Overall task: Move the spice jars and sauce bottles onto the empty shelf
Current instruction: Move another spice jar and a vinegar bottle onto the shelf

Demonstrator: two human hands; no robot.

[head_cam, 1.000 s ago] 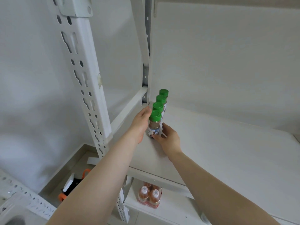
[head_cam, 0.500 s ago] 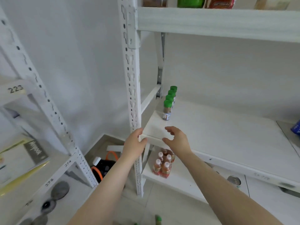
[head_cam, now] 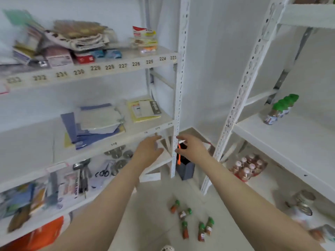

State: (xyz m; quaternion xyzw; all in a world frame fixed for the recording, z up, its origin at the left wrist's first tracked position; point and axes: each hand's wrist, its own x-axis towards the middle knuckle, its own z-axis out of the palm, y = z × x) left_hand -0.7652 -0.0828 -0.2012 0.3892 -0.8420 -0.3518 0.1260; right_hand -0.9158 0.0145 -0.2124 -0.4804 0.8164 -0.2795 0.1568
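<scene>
Both hands empty, fingers loose: spice jars (head_cam: 192, 221) lie flat on floor, below and nearer right hand (head_cam: 192, 148) than left hand (head_cam: 148, 149), axes mixed.

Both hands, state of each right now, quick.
Left hand: open, fingers relaxed, holding nothing.
Right hand: open, fingers loosely spread, holding nothing.

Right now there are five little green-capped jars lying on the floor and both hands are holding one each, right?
Not quite. The head view does show five jars on the floor, but the left hand and right hand are empty, fingers relaxed.
</scene>
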